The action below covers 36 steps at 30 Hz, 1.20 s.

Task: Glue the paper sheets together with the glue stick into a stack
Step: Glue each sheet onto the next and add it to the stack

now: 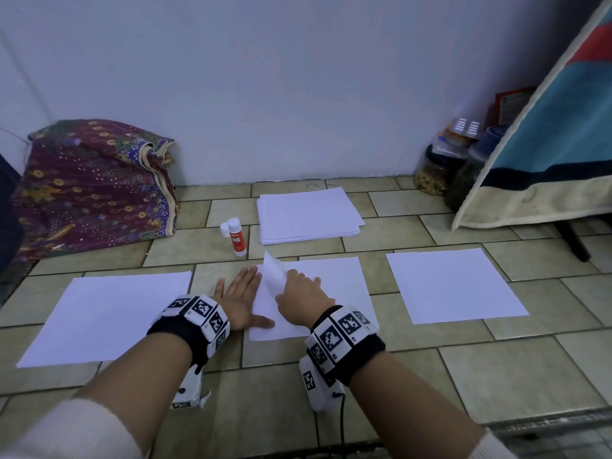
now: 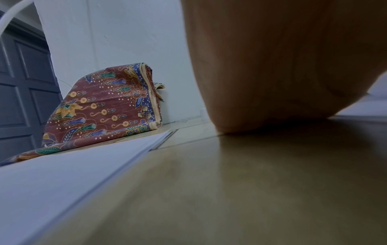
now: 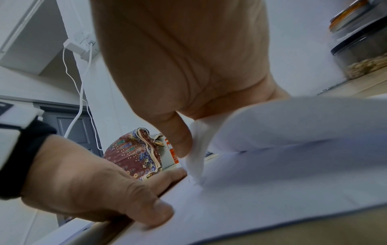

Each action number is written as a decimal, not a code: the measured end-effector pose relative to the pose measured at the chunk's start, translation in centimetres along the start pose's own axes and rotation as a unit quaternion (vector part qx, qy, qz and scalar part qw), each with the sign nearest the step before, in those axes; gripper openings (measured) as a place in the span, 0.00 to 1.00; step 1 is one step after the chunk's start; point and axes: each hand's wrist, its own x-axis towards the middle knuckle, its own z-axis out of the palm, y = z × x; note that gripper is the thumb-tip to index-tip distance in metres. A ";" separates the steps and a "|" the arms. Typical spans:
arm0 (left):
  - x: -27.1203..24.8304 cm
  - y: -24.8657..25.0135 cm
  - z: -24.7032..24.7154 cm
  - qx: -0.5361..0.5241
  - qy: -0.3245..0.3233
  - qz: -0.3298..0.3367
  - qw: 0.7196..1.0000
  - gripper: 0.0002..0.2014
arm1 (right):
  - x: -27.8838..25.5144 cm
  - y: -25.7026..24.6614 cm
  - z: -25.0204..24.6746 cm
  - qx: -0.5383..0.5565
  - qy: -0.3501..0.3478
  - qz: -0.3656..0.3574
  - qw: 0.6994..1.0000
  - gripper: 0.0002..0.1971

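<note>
Three white sheets lie in a row on the tiled floor: a left sheet [image 1: 109,316], a middle sheet [image 1: 334,283] and a right sheet [image 1: 453,284]. My left hand [image 1: 243,298] lies flat with straight fingers, pressing the middle sheet's left edge. My right hand [image 1: 299,301] pinches the top sheet's far-left corner [image 1: 274,276] and curls it up off the one beneath; the lifted paper [image 3: 293,122] shows in the right wrist view. A paper stack [image 1: 308,215] lies by the wall. Beside it stands a glue stick [image 1: 237,237], uncapped, with its cap [image 1: 225,230] alongside.
A folded patterned cloth [image 1: 96,187] leans on the wall at the left. Jars [image 1: 437,167] and a fabric-draped stand [image 1: 543,150] fill the far right corner. A dark leg [image 1: 574,243] of the stand reaches the floor near the right sheet.
</note>
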 end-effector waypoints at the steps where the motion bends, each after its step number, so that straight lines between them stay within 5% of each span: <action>1: 0.0 0.0 0.0 -0.001 0.000 0.000 1.000 0.52 | -0.1 0.0 -0.1 0.002 -0.001 0.000 1.000 0.26; 5: 0.2 -0.4 0.2 -0.014 0.008 0.007 1.000 0.54 | -0.8 -0.1 -0.4 0.024 0.001 -0.009 1.000 0.33; 10: 0.3 -0.6 0.2 -0.014 0.003 0.015 1.000 0.59 | -0.9 -0.1 -0.7 -0.027 -0.031 -0.015 0.999 0.26; 22: -0.5 -0.1 -0.1 0.033 -0.002 -0.012 0.999 0.55 | -1.5 -0.2 -1.0 -0.041 -0.049 -0.016 0.998 0.24; 27: -0.6 -0.1 -0.3 0.033 -0.014 -0.013 0.999 0.62 | -1.8 -0.4 -1.1 -0.037 -0.052 -0.011 0.998 0.25; 36: -0.8 0.0 -0.3 0.022 -0.011 -0.008 1.000 0.56 | -1.7 -0.5 -1.2 -0.043 -0.051 -0.006 0.998 0.25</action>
